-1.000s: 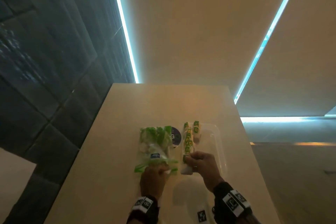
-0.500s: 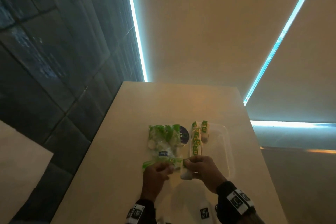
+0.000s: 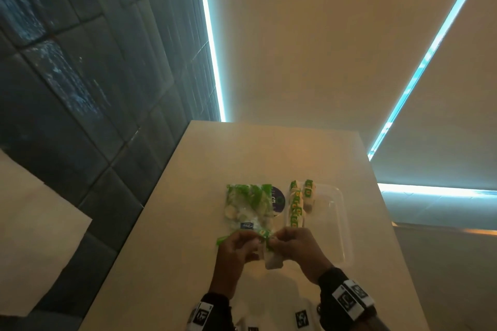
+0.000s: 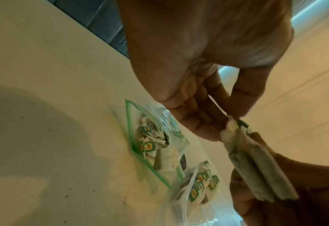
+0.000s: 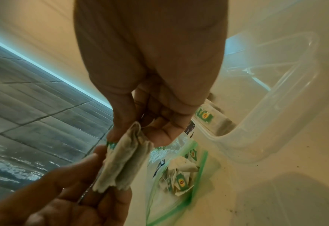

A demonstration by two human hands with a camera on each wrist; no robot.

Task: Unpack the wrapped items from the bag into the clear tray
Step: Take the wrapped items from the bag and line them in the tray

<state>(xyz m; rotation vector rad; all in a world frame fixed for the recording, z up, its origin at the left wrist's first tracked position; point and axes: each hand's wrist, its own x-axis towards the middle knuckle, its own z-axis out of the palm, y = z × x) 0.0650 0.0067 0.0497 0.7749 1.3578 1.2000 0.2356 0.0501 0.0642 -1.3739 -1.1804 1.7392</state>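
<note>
Both hands meet over the table's near edge, pinching one small stack of tea bags between them.

The left hand (image 3: 236,250) and right hand (image 3: 293,246) each pinch the tea bag stack (image 4: 256,166), lifted off the table (image 3: 188,223) – a second ago the left pressed the zip bag (image 3: 250,207). That bag lies flat, still part full, just beside the clear tray (image 3: 337,223), which holds a row of wrapped bags (image 3: 295,207), perhaps two; its right side is bare.
</note>
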